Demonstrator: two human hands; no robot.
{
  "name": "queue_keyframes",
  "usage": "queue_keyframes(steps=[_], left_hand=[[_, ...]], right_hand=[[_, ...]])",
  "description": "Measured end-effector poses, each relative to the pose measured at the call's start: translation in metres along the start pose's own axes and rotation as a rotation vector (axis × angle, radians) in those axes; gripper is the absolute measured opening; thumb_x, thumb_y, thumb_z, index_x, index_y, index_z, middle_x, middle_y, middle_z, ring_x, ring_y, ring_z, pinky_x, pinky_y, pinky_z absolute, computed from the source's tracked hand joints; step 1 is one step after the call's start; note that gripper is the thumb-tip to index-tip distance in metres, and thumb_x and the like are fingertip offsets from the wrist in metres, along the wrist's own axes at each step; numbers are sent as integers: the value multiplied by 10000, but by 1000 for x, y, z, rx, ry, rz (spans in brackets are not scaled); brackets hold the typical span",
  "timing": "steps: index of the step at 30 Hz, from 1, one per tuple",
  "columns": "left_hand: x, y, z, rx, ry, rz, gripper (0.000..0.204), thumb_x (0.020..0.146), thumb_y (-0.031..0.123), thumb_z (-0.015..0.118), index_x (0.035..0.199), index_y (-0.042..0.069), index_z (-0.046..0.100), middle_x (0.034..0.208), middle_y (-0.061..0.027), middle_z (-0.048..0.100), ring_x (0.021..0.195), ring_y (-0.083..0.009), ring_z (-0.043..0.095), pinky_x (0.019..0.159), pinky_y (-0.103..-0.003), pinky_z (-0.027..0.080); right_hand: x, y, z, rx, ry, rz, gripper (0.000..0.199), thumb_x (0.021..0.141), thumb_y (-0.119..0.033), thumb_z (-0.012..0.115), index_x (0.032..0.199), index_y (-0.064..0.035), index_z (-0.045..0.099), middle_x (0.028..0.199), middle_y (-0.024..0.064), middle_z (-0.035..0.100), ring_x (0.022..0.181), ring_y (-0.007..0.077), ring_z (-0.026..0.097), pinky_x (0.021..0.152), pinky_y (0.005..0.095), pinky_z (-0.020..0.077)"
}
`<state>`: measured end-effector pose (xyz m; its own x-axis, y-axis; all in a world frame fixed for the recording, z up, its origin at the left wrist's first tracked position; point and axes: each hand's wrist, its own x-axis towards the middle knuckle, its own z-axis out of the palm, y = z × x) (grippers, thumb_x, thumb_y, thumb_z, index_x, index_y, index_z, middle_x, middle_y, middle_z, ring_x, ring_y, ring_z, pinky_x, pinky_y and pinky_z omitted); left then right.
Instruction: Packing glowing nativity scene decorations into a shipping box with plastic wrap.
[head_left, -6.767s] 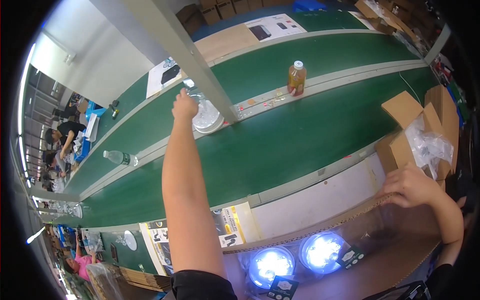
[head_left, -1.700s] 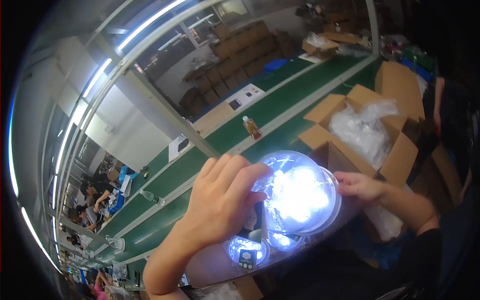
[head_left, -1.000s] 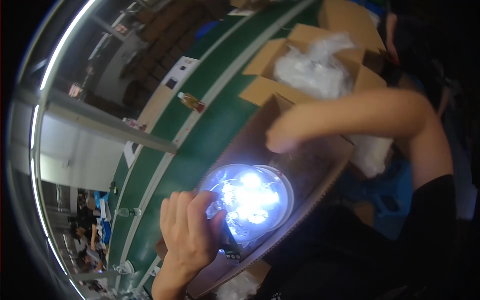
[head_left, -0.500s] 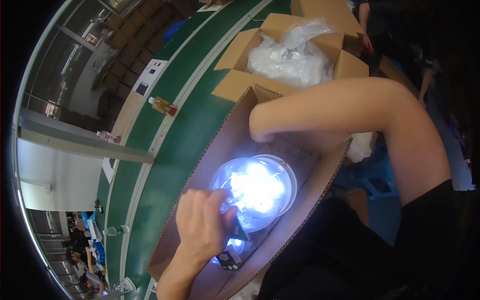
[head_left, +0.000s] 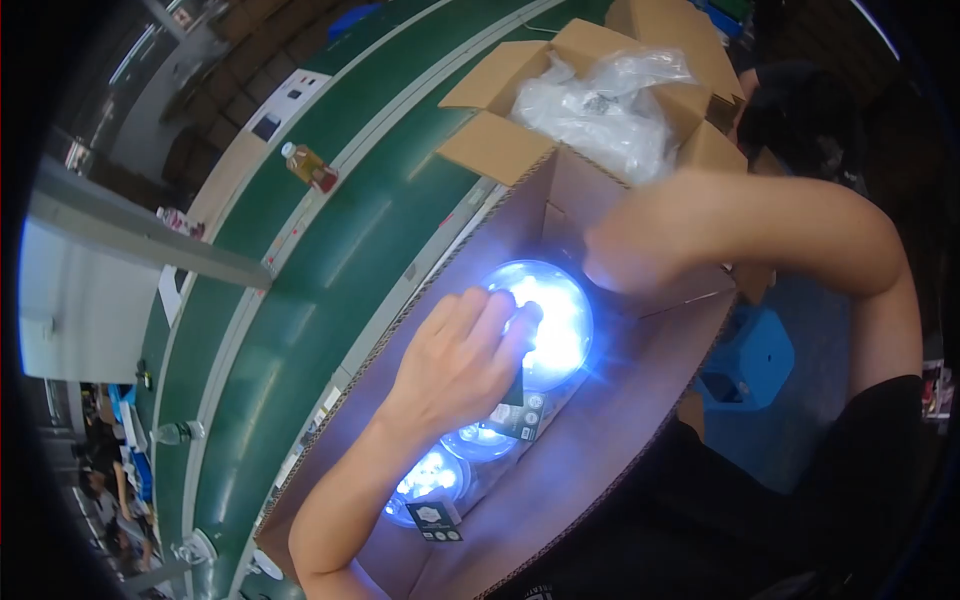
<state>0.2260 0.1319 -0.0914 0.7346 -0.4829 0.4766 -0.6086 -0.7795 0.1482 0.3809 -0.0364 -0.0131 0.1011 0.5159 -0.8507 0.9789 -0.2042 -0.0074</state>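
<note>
Lit lamp (head_left: 562,330), centre frame, apparently being seated in the carton (head_left: 620,430): my left hand (head_left: 460,360) pinches it, my right hand (head_left: 630,245) I cannot read; release would need level footing.

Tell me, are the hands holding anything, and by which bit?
The left hand holds the uppermost glowing lamp by its left side in the picture, the exact spot hidden. The right hand is too blurred to tell.

Lamp (head_left: 564,335) glare v. bright; edges dk.
</note>
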Motion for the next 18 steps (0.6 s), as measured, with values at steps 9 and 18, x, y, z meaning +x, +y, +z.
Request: queue_keyframes(steps=[9,18], left_hand=[[-8,-14,23,96,-76,153,289,796,64,640,1083,47,622,952,-78,566,894,-215,567,737,-329,460],[-1,-22,34,112,-29,141,197,799,125,612,988,74,594,886,-41,530,870,-175,558,749,-306,464]], right_hand=[[116,-38,89,-469,-571,-154,350,941,-193,561,1245,-80,693,1314,117,655,1206,296,617,957,415,523],[137,-36,142,-518,-553,-265,395,922,-260,622,1290,-126,676,1379,95,618,1254,300,578,997,475,467]])
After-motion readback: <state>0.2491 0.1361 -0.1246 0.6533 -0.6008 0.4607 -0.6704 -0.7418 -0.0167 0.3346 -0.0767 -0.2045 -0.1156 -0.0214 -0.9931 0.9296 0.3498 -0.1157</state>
